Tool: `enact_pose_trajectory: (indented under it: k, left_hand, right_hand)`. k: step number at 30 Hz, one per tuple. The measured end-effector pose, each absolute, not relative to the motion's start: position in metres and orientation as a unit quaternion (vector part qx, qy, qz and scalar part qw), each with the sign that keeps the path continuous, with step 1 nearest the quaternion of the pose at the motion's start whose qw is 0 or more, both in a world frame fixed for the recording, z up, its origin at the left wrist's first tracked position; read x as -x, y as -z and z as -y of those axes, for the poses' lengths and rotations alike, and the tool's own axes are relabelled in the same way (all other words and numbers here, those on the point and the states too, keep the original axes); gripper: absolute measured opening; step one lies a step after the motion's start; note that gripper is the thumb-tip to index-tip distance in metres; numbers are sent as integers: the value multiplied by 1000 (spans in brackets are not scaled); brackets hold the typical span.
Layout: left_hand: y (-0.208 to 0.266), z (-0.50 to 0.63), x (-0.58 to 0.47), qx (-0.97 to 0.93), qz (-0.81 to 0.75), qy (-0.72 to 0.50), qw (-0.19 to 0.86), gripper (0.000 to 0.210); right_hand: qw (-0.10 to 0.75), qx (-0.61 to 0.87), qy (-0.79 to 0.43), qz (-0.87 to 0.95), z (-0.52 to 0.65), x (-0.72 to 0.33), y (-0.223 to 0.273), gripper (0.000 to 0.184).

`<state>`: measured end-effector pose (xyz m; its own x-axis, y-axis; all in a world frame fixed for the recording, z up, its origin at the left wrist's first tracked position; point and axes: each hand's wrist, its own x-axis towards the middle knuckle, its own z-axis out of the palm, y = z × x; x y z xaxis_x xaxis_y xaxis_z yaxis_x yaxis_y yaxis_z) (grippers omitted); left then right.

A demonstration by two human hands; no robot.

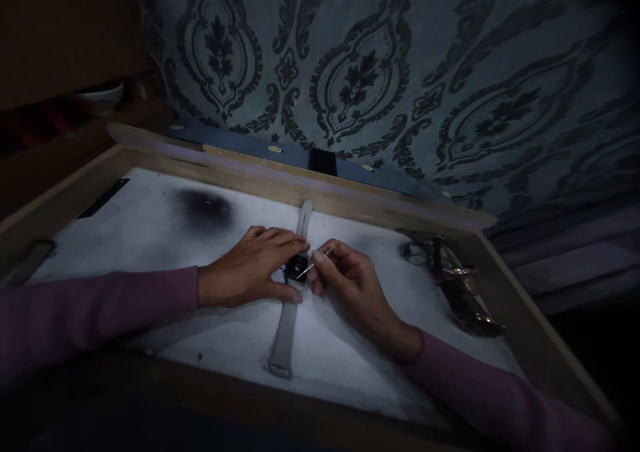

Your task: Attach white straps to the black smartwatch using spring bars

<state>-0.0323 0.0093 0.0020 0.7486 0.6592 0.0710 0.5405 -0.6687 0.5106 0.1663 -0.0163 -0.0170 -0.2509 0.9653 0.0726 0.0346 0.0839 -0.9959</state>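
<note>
A smartwatch (299,268) with a black square case and a pale grey strap (286,329) lies across the white drawer bottom, its band stretched out both ways. My left hand (255,265) steadies it, thumb at the near side of the case and fingers at the far side. Between the thumb and fingertips of my right hand (345,272) is a thin, pale stick-like tool (327,251), slanting down to the left. Its tip is over or on the dark case; contact is hard to make out. Part of the case is hidden by my fingers.
Wooden walls (250,175) frame the white surface. Along the right side are several glasses-like items (465,292), partly in shadow. A dark flat object (105,197) lies at the left. Behind stands a patterned wall (360,85); a white bowl (103,97) sits on a shelf.
</note>
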Motion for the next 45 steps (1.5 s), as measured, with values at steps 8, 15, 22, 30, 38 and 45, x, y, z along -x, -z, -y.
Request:
enact_pose_trajectory:
  k: [8,15,22,30,38,45]
  left_hand:
    - [0,-10,32,-903,-333,-131,239,69]
    - [0,-10,32,-903,-333,-130,240,63]
    - [-2,-10,31,-901,-335,-124,245,65]
    - [-2,-11,32,-903,-331,-128,243,65]
    - [1,-11,32,-904,-328,-138,236,66]
    - [2,-11,32,-903,-331,-139,236,67]
  right_hand:
    - [443,420,-538,582,16,-163,19,34]
    - [449,414,-532,586,17,-163,21,31]
    - [459,411,-530,582,17,-163,22,30]
    - [446,417,-523,595,16,-163,21,29]
    - [421,400,-312,752,22,-164,18,17]
    - [396,348,-174,832,23,-163,11,17]
